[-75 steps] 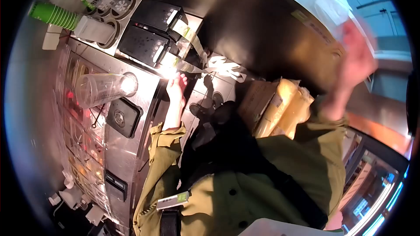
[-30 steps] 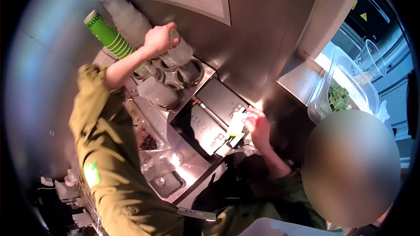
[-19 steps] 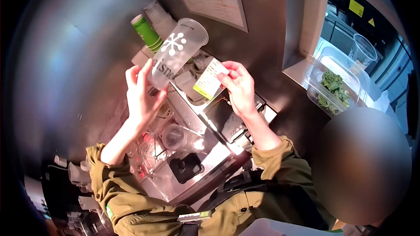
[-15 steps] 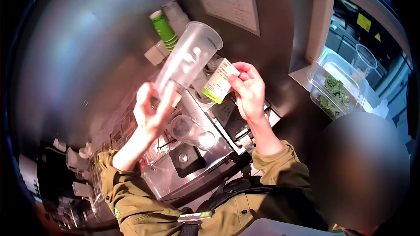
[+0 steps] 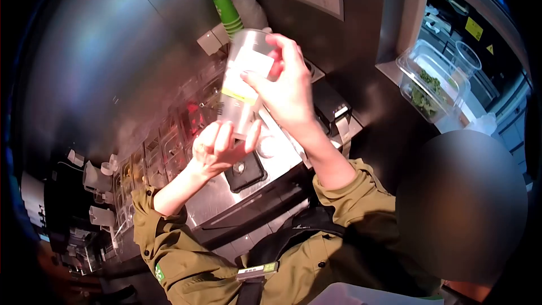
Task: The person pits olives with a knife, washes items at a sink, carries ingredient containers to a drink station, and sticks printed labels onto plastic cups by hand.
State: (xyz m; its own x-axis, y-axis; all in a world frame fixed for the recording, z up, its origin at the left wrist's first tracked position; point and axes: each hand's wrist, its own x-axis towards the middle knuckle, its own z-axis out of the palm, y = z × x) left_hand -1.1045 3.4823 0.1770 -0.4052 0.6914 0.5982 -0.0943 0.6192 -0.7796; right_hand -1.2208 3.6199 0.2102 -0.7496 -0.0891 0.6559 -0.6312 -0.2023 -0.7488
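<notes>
A translucent plastic cup (image 5: 241,116) is held up tilted in front of me, its wide mouth at the top. My left hand (image 5: 214,149) grips it round the base, fingers curled. A white label (image 5: 248,70) with a yellow-green lower edge lies against the cup's side. My right hand (image 5: 288,87) has its thumb on this label, with the fingers near the cup's rim. Glare washes out the print, and I cannot tell how much of the label sticks.
Green paper cups (image 5: 227,11) stand stacked at the back beside stacked clear cups (image 5: 247,4). Below my hands is a black square base (image 5: 245,176) on the steel counter (image 5: 212,206). Ingredient bins line the left. Rightward are a clear tub (image 5: 403,76) of leafy greens and another person.
My right hand has moved left and brought the label onto the cup's side. The cup now stands more upright, and my left hand has shifted slightly right and down at its base.
</notes>
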